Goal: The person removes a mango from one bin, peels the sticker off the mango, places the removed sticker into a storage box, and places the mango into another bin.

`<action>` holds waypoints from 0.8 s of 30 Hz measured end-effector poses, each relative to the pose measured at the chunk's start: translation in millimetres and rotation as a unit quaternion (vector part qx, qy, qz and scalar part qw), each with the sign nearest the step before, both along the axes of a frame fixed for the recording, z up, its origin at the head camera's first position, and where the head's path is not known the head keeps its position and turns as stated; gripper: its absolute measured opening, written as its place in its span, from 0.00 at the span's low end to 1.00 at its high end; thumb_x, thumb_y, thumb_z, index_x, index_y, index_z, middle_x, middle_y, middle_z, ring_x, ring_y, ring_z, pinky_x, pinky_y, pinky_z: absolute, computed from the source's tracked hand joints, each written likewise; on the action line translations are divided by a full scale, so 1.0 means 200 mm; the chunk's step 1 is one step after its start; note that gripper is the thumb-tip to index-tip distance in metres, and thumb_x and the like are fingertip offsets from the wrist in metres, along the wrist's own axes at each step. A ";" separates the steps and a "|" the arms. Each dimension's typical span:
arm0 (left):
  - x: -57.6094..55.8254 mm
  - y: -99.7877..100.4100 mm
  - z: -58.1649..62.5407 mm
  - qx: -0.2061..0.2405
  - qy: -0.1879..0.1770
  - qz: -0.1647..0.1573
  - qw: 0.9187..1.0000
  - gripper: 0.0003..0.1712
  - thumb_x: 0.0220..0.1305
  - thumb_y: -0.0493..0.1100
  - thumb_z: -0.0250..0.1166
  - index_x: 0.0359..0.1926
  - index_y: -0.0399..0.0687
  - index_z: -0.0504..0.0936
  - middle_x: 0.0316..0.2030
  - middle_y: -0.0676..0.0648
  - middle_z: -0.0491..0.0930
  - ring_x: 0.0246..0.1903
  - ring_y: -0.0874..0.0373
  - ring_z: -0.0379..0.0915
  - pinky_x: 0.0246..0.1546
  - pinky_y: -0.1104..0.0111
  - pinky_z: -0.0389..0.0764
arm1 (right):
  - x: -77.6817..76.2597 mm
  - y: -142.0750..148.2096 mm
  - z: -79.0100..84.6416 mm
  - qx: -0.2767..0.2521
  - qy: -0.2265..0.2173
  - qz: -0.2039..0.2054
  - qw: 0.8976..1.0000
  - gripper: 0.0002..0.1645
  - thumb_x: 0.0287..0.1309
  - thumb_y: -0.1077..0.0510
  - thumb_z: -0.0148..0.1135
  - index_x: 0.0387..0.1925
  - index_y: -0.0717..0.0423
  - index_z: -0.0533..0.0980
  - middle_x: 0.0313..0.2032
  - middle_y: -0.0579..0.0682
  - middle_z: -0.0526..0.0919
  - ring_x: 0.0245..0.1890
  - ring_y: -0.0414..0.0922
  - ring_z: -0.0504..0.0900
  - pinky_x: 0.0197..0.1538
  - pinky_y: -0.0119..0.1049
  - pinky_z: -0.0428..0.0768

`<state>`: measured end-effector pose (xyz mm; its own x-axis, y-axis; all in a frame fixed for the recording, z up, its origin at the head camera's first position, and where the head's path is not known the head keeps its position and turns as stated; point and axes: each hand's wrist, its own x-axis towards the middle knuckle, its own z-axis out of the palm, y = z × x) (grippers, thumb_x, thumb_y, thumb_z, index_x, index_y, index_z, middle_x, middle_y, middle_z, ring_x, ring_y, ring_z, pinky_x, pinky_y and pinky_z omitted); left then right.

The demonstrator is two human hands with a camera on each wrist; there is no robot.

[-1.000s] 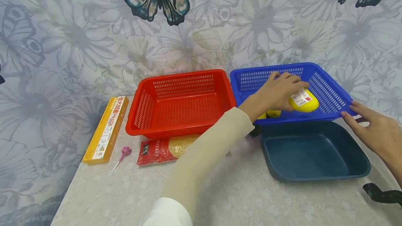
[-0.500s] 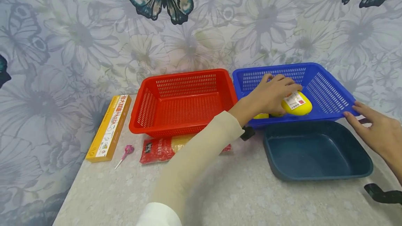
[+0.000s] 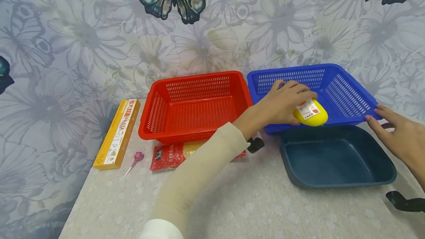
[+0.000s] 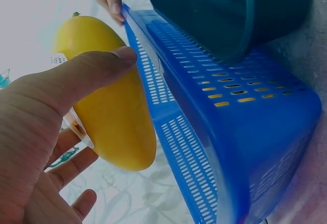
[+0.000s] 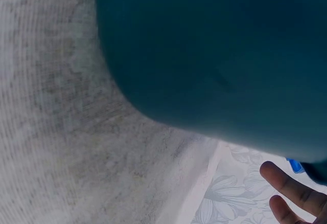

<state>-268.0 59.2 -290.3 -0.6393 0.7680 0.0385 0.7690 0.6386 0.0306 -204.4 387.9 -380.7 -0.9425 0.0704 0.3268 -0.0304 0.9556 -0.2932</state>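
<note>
My left hand (image 3: 282,104) grips a yellow mango (image 3: 315,115) with a white label, above the near side of the blue basket (image 3: 353,97). In the left wrist view, the thumb lies across the mango (image 4: 120,116) and its stem end points up. Yellow shows through the slots of the blue basket (image 4: 286,132), so more yellow items lie inside, mostly hidden. My right hand (image 3: 400,130) pinches the right corner of the basket's rim between thumb and fingers. Only some fingertips of the right hand (image 5: 296,193) appear in the right wrist view.
A dark teal basin (image 3: 338,161) stands just in front of the blue basket. To the left are a red basket (image 3: 199,117), a red pasta packet (image 3: 169,156) partly under my forearm, a pink lollipop (image 3: 138,156) and a yellow pasta box (image 3: 117,134). A patterned wall rises behind.
My left hand has moved the mango left and toward the near rim of the blue basket. The right hand keeps its hold on the corner. The head view has shifted slightly.
</note>
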 end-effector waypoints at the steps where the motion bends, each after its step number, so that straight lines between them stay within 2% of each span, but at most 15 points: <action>1: 0.01 -0.01 0.00 0.001 0.000 0.000 1.000 0.47 0.57 0.62 0.72 0.74 0.72 0.60 0.72 0.62 0.60 0.72 0.61 0.45 0.70 0.58 0.46 | 0.00 0.00 0.00 -0.001 0.003 0.001 1.000 0.44 0.69 0.35 0.52 0.68 0.68 0.66 0.55 0.78 0.72 0.43 0.77 0.76 0.18 0.39 0.72; 4: 0.02 -0.03 0.00 0.005 0.000 0.000 1.000 0.46 0.57 0.62 0.72 0.74 0.72 0.61 0.71 0.62 0.60 0.71 0.61 0.47 0.69 0.58 0.48 | 0.00 0.00 0.00 0.002 0.004 -0.001 1.000 0.45 0.69 0.34 0.51 0.68 0.67 0.65 0.58 0.76 0.70 0.44 0.77 0.76 0.18 0.43 0.76; 6: 0.04 -0.05 0.00 0.007 0.001 0.001 1.000 0.46 0.56 0.62 0.72 0.74 0.72 0.61 0.71 0.62 0.61 0.71 0.61 0.48 0.69 0.58 0.49 | 0.00 0.00 0.00 0.005 -0.004 -0.005 1.000 0.46 0.69 0.33 0.51 0.69 0.67 0.64 0.59 0.76 0.69 0.45 0.77 0.75 0.21 0.50 0.79; 11: 0.07 -0.11 0.00 0.015 0.002 0.003 1.000 0.45 0.57 0.61 0.73 0.73 0.71 0.62 0.70 0.62 0.62 0.70 0.61 0.49 0.68 0.58 0.50 | 0.01 0.00 0.00 0.007 -0.017 -0.009 1.000 0.47 0.68 0.32 0.50 0.70 0.66 0.63 0.58 0.77 0.69 0.46 0.77 0.75 0.28 0.61 0.81; 18: 0.12 -0.19 -0.02 0.024 0.007 -0.003 1.000 0.44 0.56 0.61 0.73 0.72 0.69 0.64 0.69 0.61 0.63 0.70 0.60 0.50 0.66 0.59 0.52 | 0.00 0.00 0.00 0.004 -0.009 -0.002 1.000 0.46 0.69 0.34 0.51 0.69 0.68 0.65 0.55 0.78 0.71 0.44 0.77 0.76 0.25 0.57 0.81; 24: 0.16 -0.26 -0.04 0.032 0.019 -0.012 0.999 0.45 0.56 0.61 0.73 0.73 0.68 0.64 0.70 0.60 0.63 0.69 0.60 0.52 0.65 0.58 0.54 | 0.00 0.00 -0.01 -0.013 -0.003 0.001 1.000 0.44 0.71 0.37 0.51 0.68 0.70 0.64 0.61 0.76 0.66 0.44 0.77 0.76 0.28 0.60 0.81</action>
<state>-236.9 7.7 -297.4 -0.6185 0.7777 0.1119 0.7849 0.6182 0.0421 -205.0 388.3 -382.9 -0.9443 0.0772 0.3200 -0.0306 0.9473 -0.3190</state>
